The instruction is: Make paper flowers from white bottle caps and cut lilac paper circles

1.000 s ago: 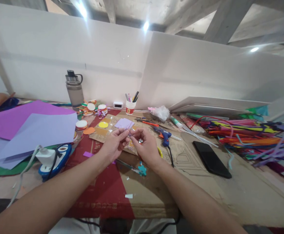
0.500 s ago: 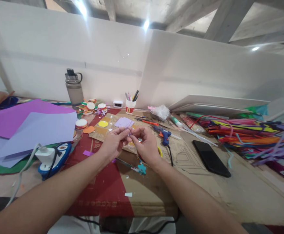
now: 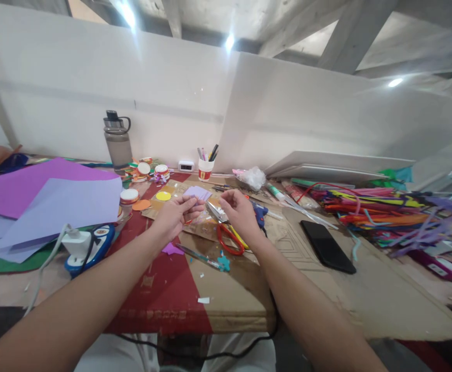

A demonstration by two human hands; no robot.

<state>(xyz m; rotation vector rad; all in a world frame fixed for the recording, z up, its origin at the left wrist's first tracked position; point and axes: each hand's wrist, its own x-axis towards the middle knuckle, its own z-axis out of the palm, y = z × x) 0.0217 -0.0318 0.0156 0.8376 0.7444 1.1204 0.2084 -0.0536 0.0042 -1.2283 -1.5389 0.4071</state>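
Note:
My left hand (image 3: 177,216) is raised over the table's middle, its thumb and fingers pinched together; anything between the tips is too small to make out. Across a gap, my right hand (image 3: 241,213) is also closed in a pinch, and I cannot make out what it holds. Scissors (image 3: 229,238) with red and yellow handles lie beneath and beside the right hand, blades pointing away. Behind the left fingertips is a stack of lilac paper pieces (image 3: 197,192). A purple paper piece (image 3: 172,249) and a pen with a teal star-like topper (image 3: 223,262) are nearer me.
Purple and lilac sheets (image 3: 61,206) and a blue power strip (image 3: 104,240) fill the left. Behind stand a water bottle (image 3: 117,142) and a pen cup (image 3: 206,169). A blue glue gun (image 3: 260,211), a phone (image 3: 327,247) and colourful pipe cleaners (image 3: 377,212) lie to the right.
My hands, together before, have moved apart, the right one to the right. The scissors and the purple piece now show more fully between and below them. The view has shifted slightly.

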